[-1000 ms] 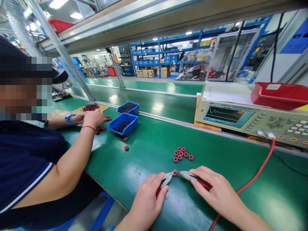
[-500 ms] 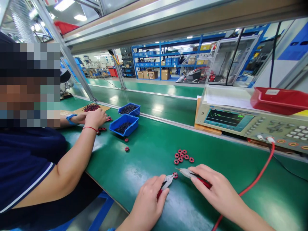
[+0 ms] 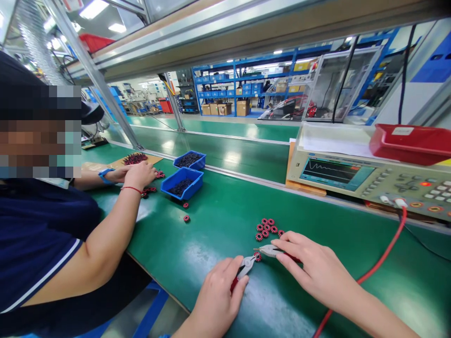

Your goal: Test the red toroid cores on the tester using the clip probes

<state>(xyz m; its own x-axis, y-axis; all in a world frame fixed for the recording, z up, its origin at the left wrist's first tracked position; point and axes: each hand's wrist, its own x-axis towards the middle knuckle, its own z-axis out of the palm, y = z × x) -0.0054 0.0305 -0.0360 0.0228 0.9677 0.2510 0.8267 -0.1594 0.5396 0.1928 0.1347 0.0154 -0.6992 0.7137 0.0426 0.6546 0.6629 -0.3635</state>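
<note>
In the head view, we are working low on the green bench point(image 3: 211, 225). Our left hand point(image 3: 218, 293) is gripping the red handles of the left clip point(image 3: 246, 265). Its nose is touching a small red-and-black ring coil point(image 3: 258, 256) lying on the bench; we cannot tell whether it is really pinching it. Our right hand point(image 3: 313, 270) is gripping the right clip point(image 3: 268, 250), and its tip is pointing just beside the coil.

We are judging these risks:
- **Coil slipping:** it may slip from the nose and roll into the pile of coils point(image 3: 268, 226) near behind, where we could not tell it apart.
- **Tips meeting:** the two metal tips may touch each other and give a false trace on the tester point(image 3: 369, 180).
- **Lead pulling:** the red lead point(image 3: 384, 256) may pull on our right wrist.
</note>
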